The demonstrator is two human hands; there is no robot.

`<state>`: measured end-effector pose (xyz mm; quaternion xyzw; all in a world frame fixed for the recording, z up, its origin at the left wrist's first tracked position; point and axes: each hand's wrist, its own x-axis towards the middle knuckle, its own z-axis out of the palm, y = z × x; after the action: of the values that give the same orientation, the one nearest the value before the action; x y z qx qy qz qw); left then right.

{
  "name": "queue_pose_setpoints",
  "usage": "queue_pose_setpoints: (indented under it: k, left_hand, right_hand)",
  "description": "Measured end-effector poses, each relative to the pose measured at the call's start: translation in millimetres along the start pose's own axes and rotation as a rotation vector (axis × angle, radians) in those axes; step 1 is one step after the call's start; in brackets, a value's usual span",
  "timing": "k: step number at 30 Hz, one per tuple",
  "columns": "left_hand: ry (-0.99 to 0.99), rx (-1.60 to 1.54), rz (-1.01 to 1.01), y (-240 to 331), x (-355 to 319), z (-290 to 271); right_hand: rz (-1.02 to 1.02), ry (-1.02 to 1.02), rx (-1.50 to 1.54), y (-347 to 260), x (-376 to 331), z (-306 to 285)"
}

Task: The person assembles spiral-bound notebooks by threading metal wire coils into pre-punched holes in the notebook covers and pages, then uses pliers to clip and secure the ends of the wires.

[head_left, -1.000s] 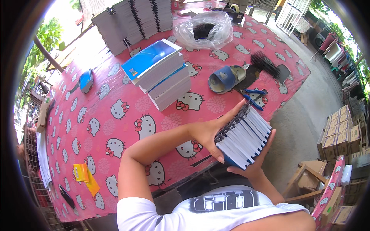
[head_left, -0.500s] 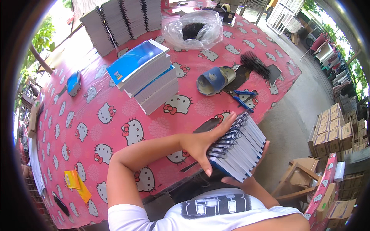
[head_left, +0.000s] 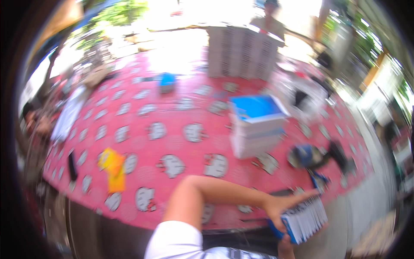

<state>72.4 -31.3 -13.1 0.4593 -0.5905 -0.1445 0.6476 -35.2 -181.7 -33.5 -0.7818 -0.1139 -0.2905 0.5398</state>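
1. Left hand: flat over the top of a booklet stack, fingers stretched along its upper edge toward the right, thumb on the near side. It is gripping the stack.
2. Right hand: only a sliver shows under the stack, low in the view. It looks to be propping the stack from below; whether the fingers are curled I cannot tell.
3. The stack is held off the near edge of the tabletop, not resting on it. White page edges face the camera, with a blue cover on the near-left face. The view is blurred, so no count of booklets.
4. Step in hand, as I judge it: squaring or carrying a gathered batch of booklets, both hands busy with it.
5. Next move would call for keeping the two-hand clamp so the loose booklets don't fan out, and a flat landing spot.
6. Outward from the stack: scissors just beyond it on the tabletop, and a dark blue cap past those.
7. A book pile with a blue top stands further up-left of the stack.
8. Yellow packets lie well to the left of the stack.
9. Tall white stacks stand at the far side of the tabletop, with another person behind them.
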Motion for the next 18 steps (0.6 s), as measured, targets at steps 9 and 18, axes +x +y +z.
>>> queue_pose_setpoints:
  k: [9, 18]
  left_hand:
    - [0.105, 0.299, 0.262, -25.6, -2.6, 5.1]
    - [0.128, 0.052, 0.190, 13.3, 7.8, 7.5]
  right_hand:
    - [-0.063, -0.158, -0.038, -3.3, 33.8, 52.7]
    - [-0.090, -0.161, -0.069, -5.1, 28.4, 39.1]
